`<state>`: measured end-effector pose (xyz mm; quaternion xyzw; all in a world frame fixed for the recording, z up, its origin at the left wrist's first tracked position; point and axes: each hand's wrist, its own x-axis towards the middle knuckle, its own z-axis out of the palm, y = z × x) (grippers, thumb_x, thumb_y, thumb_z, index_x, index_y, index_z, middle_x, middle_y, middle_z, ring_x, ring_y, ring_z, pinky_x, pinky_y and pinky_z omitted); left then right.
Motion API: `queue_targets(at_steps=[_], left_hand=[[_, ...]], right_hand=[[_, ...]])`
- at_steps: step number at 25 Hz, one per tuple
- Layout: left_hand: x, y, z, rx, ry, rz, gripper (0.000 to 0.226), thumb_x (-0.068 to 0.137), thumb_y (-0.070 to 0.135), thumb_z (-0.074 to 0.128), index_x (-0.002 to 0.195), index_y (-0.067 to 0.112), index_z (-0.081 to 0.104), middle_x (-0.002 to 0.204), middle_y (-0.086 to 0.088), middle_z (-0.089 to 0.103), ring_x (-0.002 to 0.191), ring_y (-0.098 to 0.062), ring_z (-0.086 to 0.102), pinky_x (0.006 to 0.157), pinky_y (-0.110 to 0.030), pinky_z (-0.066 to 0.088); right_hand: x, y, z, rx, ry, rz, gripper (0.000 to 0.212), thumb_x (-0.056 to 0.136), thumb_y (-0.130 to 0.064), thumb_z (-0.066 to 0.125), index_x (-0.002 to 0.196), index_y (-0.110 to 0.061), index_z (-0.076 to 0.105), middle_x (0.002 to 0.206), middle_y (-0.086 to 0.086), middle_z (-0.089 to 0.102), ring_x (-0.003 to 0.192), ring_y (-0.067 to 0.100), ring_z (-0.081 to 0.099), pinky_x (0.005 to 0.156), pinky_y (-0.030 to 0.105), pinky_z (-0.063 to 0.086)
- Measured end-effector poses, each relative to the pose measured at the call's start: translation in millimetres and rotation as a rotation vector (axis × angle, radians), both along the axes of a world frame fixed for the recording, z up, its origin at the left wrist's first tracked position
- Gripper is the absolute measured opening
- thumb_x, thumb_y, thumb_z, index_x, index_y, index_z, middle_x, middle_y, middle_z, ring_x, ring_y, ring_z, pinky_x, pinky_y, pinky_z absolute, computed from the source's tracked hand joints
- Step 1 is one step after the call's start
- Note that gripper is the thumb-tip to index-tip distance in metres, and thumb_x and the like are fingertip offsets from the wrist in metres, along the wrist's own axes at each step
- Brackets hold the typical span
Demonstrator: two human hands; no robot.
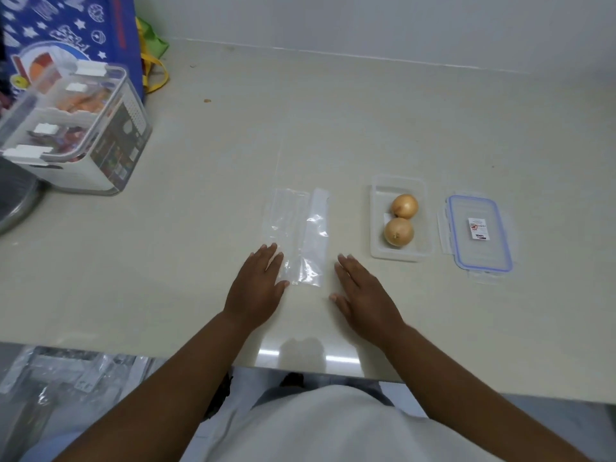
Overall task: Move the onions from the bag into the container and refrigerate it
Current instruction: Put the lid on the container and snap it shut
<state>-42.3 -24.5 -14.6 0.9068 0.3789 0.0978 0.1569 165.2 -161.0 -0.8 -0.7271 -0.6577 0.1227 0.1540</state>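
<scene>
Two yellow onions (401, 220) lie side by side inside a clear rectangular container (378, 228) with no lid on it. Its lid (480, 240), clear with a blue seal and a small label, lies flat just to the right. A flat, empty transparent plastic bag (300, 235) lies left of the container. My left hand (256, 288) rests palm down on the counter, its fingertips on the bag's near left corner. My right hand (363, 298) lies flat beside the bag's right edge, holding nothing.
A large clear storage box (76, 131) with white clips and packaged food stands at the far left, in front of a blue printed bag (66, 31). A grey metal rim (16, 208) shows at the left edge. The counter's front edge (300, 370) runs just before my body.
</scene>
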Motion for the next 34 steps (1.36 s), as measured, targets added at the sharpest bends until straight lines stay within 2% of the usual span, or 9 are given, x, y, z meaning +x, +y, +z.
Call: queue_targets(at_steps=[4,7,12,16,18,21,27,30,34], left_hand=[[41.7,-46.4,7.3,-0.050,-0.139,-0.070,0.041,0.090,0.028,0.051,0.119,0.001,0.063,0.119,-0.017,0.065,0.111,-0.035,0.061,0.095,-0.044,0.050],[104.2,-75.3,21.2,-0.067,-0.186,-0.218,0.034,0.090,0.025,0.055,0.114,0.004,0.065,0.109,-0.012,0.068,0.102,-0.031,0.063,0.089,-0.036,0.052],[222.8,-100.8,49.6,-0.121,-0.254,-0.345,0.032,0.089,0.021,0.062,0.117,0.005,0.064,0.107,-0.013,0.067,0.101,-0.031,0.061,0.086,-0.039,0.050],[318.9,-106.3,56.6,-0.393,-0.001,-0.227,0.047,0.092,0.030,0.056,0.133,0.007,0.048,0.127,-0.017,0.054,0.118,-0.033,0.052,0.096,-0.039,0.043],[358.7,-105.3,54.5,-0.495,0.191,-0.099,0.051,0.092,0.037,0.053,0.133,0.007,0.043,0.131,-0.019,0.047,0.121,-0.035,0.048,0.098,-0.041,0.042],[390.9,-98.0,46.4,-0.531,0.295,0.101,0.053,0.090,0.041,0.055,0.127,0.005,0.043,0.131,-0.021,0.045,0.120,-0.038,0.046,0.098,-0.042,0.040],[414.8,-85.4,38.8,-0.728,0.122,0.386,0.056,0.086,0.038,0.064,0.126,0.004,0.043,0.131,-0.018,0.050,0.117,-0.035,0.052,0.090,-0.038,0.045],[411.0,-85.7,39.0,-0.770,0.051,0.377,0.050,0.085,0.030,0.068,0.122,0.004,0.047,0.125,-0.015,0.056,0.111,-0.031,0.056,0.080,-0.033,0.045],[398.3,-98.4,43.5,-1.045,-0.306,0.441,0.033,0.083,0.006,0.068,0.109,0.010,0.047,0.107,-0.022,0.059,0.080,-0.029,0.063,0.075,-0.043,0.059]], right_hand=[[38.8,-90.4,-13.8,-0.015,0.031,-0.184,0.047,0.088,-0.025,0.064,0.128,0.000,0.057,0.133,0.018,0.058,0.124,0.034,0.054,0.103,0.044,0.046],[83.4,-129.9,-14.3,-0.015,0.028,-0.325,0.040,0.086,-0.021,0.065,0.119,0.001,0.063,0.116,0.018,0.065,0.106,0.036,0.062,0.091,0.044,0.053],[181.9,-136.7,-0.8,0.038,0.044,-0.578,0.040,0.084,-0.011,0.068,0.122,0.000,0.061,0.116,0.019,0.064,0.109,0.038,0.057,0.095,0.042,0.048],[259.3,-105.8,10.7,0.062,0.151,-0.813,0.038,0.089,-0.018,0.062,0.125,-0.005,0.058,0.124,0.018,0.059,0.117,0.036,0.052,0.096,0.038,0.043],[292.3,-92.3,11.5,-0.015,0.242,-0.926,0.043,0.091,-0.025,0.059,0.129,-0.006,0.055,0.130,0.017,0.055,0.123,0.034,0.049,0.100,0.038,0.040],[321.3,-78.6,9.2,-0.201,0.304,-0.973,0.054,0.088,-0.033,0.063,0.131,-0.004,0.051,0.132,0.019,0.053,0.124,0.034,0.049,0.101,0.038,0.040],[343.8,-70.0,4.7,-0.307,0.396,-0.965,0.062,0.077,-0.043,0.073,0.121,-0.003,0.055,0.127,0.015,0.058,0.116,0.031,0.054,0.087,0.033,0.042],[353.8,-77.5,5.3,-0.328,0.543,-0.998,0.076,0.072,-0.044,0.079,0.131,-0.005,0.051,0.136,0.011,0.055,0.123,0.030,0.052,0.098,0.036,0.042],[350.5,-84.9,4.5,-0.309,0.652,-0.995,0.074,0.068,-0.043,0.082,0.129,-0.010,0.054,0.132,0.009,0.056,0.119,0.027,0.055,0.101,0.040,0.045]])
